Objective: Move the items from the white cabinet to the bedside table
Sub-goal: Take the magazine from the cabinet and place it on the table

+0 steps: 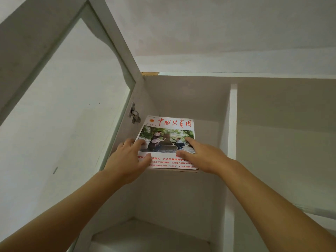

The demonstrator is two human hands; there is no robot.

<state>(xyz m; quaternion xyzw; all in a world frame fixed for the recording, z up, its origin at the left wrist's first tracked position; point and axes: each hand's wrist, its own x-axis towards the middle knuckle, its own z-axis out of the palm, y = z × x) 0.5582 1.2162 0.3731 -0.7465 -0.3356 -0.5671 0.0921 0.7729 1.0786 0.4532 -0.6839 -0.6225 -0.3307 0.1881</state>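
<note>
The left hand (pixel 130 157) and right hand (pixel 201 157) both lay with straight fingers flat on a thin paper magazine with red title lettering and a colour cover photograph (pixel 168 140), gripping nothing. The magazine rested on a white-painted shelf (pixel 207 124) inside the white wooden cabinet (pixel 233 124). A glazed white-framed door (pixel 60 91) stood open left of the left hand. A white ceiling (pixel 218 28) ran above both hands.

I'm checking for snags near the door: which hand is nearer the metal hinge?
Left. The left hand rests on the magazine's left edge, just below the hinge; the right hand lies on the magazine's far side from it.
</note>
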